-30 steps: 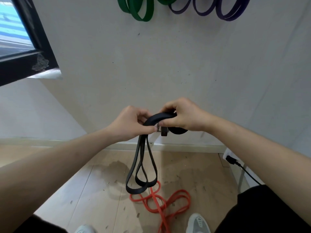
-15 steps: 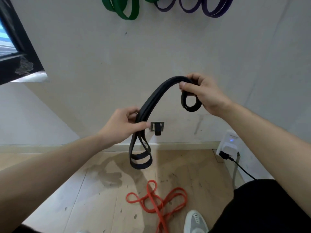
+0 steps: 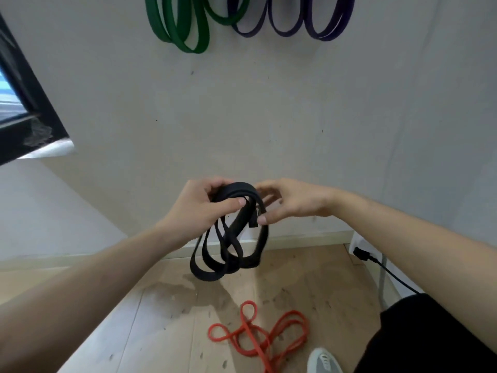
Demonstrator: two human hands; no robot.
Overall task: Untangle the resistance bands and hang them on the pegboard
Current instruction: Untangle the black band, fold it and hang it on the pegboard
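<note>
The black band (image 3: 231,254) is in the middle of the frame, bunched into several overlapping loops. Its top arches over between the two hands. The loops hang down from there, so its long axis runs roughly top to bottom, leaning a little toward the lower left, with the rounded ends pointing at the floor (image 3: 161,332).

The left hand (image 3: 199,211) is curled round the top of the bundle, with the thumb pressed across the strands. The right hand (image 3: 293,203) is just right of it, mostly open with its fingers loosely extended. Its thumb tip touches one strand at the bundle's right edge, with the fingers behind; whether it truly pinches that strand cannot be told.

An orange band (image 3: 258,337) lies tangled on the floor at lower centre, spread mostly left to right, beside a grey shoe (image 3: 322,362). At the top of the frame, green bands (image 3: 177,25) and purple bands (image 3: 293,20) hang against the wall (image 3: 269,117), their loops pointing down.
</note>
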